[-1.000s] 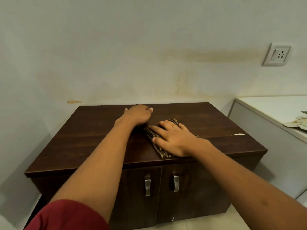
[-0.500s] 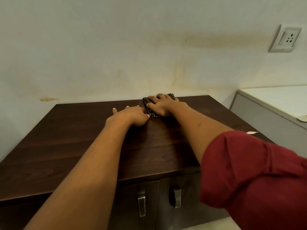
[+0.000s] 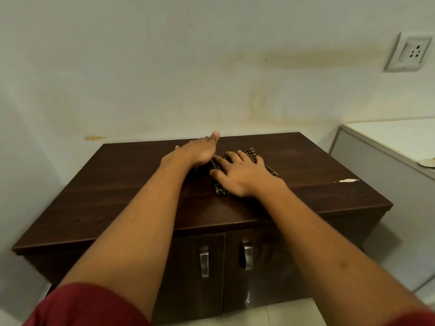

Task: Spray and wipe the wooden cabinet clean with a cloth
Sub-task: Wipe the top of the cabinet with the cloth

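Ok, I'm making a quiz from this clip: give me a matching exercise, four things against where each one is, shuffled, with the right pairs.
Things:
1. cloth
2. left hand
3. socket
4. handles

Places:
A. on the wall, upper right
B. on the cabinet doors, at the front
C. flat on the cabinet top, under the right hand
D. on the cabinet top, just left of the cloth

Pairs: 1-C, 2-D, 3-A, 4-B
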